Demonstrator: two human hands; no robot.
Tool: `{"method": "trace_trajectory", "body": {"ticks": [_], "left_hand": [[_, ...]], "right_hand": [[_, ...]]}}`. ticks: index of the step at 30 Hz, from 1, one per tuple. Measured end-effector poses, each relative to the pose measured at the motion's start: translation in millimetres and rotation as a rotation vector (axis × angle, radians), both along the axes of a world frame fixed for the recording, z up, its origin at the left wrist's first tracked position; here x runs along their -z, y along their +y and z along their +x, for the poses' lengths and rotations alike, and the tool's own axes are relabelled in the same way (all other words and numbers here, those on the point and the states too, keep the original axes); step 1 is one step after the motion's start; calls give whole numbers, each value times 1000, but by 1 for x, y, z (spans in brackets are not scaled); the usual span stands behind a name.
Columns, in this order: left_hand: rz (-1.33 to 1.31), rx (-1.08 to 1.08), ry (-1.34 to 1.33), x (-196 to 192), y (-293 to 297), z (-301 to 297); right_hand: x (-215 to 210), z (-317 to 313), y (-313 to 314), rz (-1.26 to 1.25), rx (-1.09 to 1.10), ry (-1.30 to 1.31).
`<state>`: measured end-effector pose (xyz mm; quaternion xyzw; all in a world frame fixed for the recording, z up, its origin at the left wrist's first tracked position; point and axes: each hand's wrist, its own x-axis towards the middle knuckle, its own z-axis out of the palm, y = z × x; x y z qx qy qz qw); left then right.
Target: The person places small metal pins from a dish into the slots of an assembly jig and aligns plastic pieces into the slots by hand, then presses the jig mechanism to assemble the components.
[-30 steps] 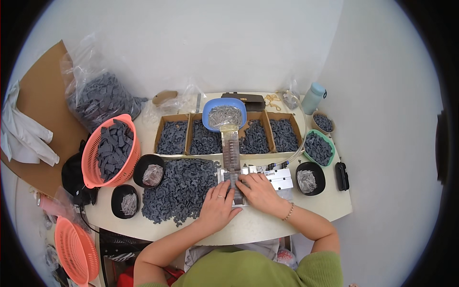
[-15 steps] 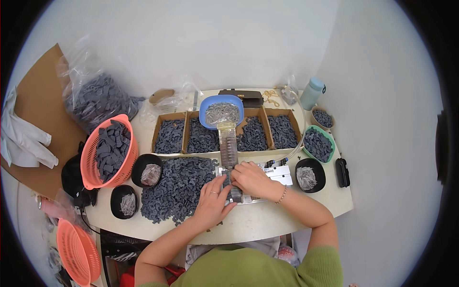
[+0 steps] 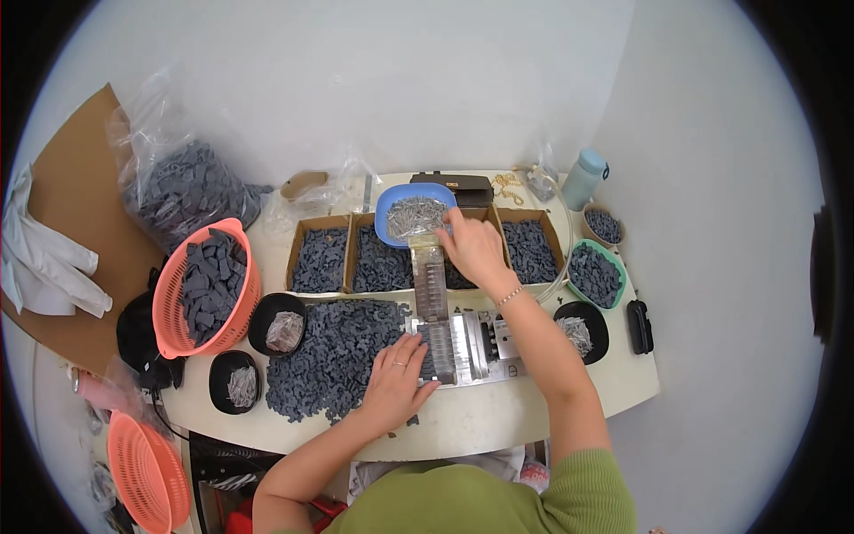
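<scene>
The blue bowl [image 3: 414,214] at 12 o'clock contains small metal pins; the right hand [image 3: 474,249], fingers loosely curled, touches its rim. The left hand [image 3: 398,384], fingers spread flat, presses the metal jig [image 3: 454,347].

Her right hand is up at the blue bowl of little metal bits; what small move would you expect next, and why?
Probably the right hand nudges some metal pieces from the blue bowl onto the clear chute. Its fingers rest at the bowl's lip where the chute begins, while the left hand lies flat by the metal fixture at the chute's foot.
</scene>
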<state>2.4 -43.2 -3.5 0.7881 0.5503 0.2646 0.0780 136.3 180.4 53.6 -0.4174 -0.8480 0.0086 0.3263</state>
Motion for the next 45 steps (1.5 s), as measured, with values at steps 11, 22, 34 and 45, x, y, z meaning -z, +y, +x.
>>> {"method": "trace_trajectory", "body": {"ticks": [11, 22, 34, 45], "left_hand": [[62, -91, 23, -10, 21, -25], [112, -70, -47, -25, 12, -43], [115, 42, -25, -7, -6, -38], [165, 59, 425, -7, -1, 19]], "right_hand": [[8, 48, -117, 453, -429, 7], [38, 62, -209, 164, -499, -356], [37, 65, -174, 422, -538, -196], [37, 30, -30, -343, -357, 241]]}}
